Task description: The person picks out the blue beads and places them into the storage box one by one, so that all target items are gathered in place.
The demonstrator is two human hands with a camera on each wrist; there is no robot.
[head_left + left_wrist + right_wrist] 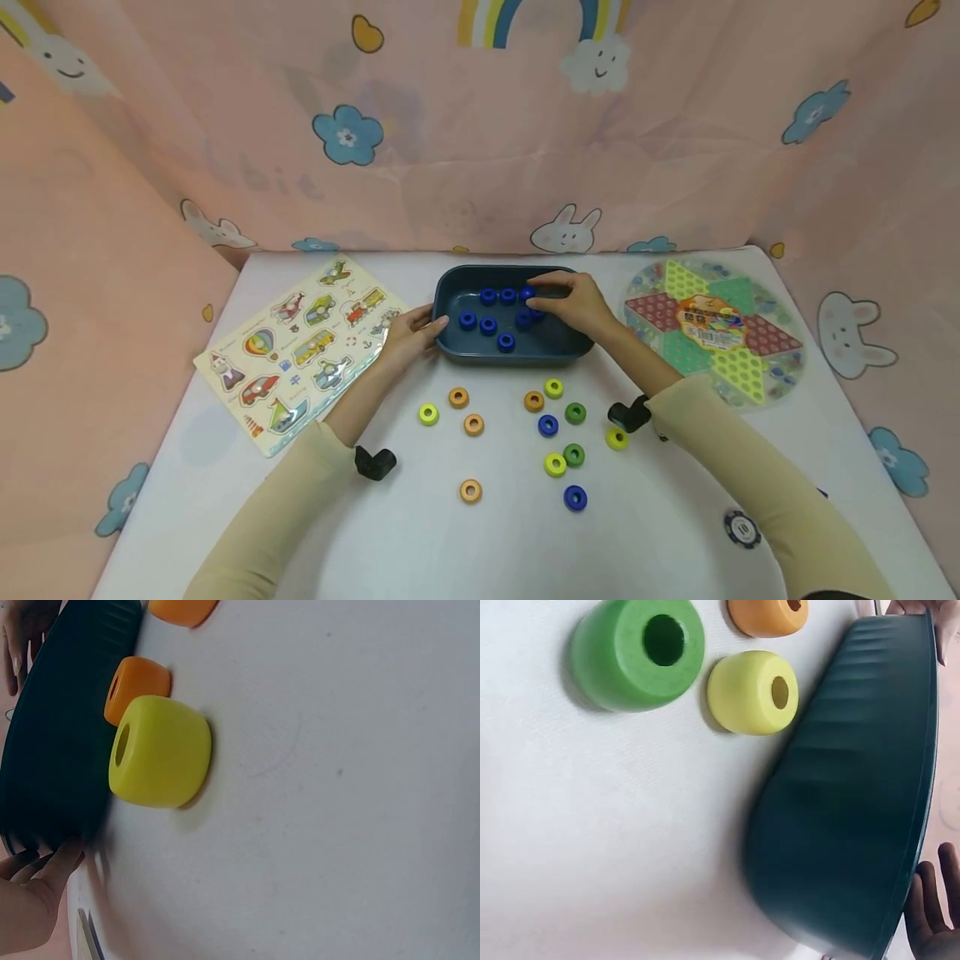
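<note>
A dark teal tray holds several blue ring-shaped beads. My left hand grips the tray's left end, thumb at the rim and the other fingers against the outer side. Over the tray's right part is my right hand, with a blue bead pinched between thumb and fingertips. More blue beads lie just under that hand, partly covered by it. In the right wrist view, the tray wall hides the fingertips of the right hand.
In front of the tray lie loose beads: orange, yellow, green and blue. A picture puzzle board is at left, a round star-patterned game board at right. A poker chip sits beside the right sleeve.
</note>
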